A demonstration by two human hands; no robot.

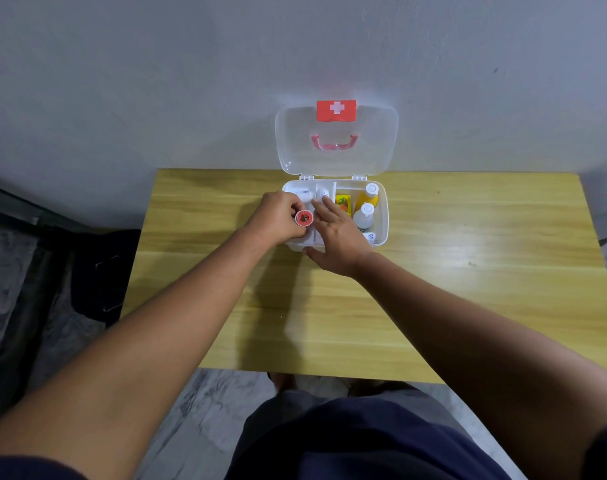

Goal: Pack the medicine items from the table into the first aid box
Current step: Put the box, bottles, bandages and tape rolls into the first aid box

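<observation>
— Both bare forearms are reaching in; what is the left hand (278, 218) doing?
— Pinching a small red round tape roll (304, 218) over the white plastic first aid box (381, 216).
— The right hand (335, 237)?
— Lying open, fingers spread across the box's white inner tray (309, 239), on the yellow wooden table (468, 271).

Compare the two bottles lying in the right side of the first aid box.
The orange bottle is filled with orange-yellow colour; the clear bottle looks colourless. The orange bottle lies nearer the open lid, the clear bottle nearer the person. Both have white caps and lie side by side in the same compartment.
</observation>
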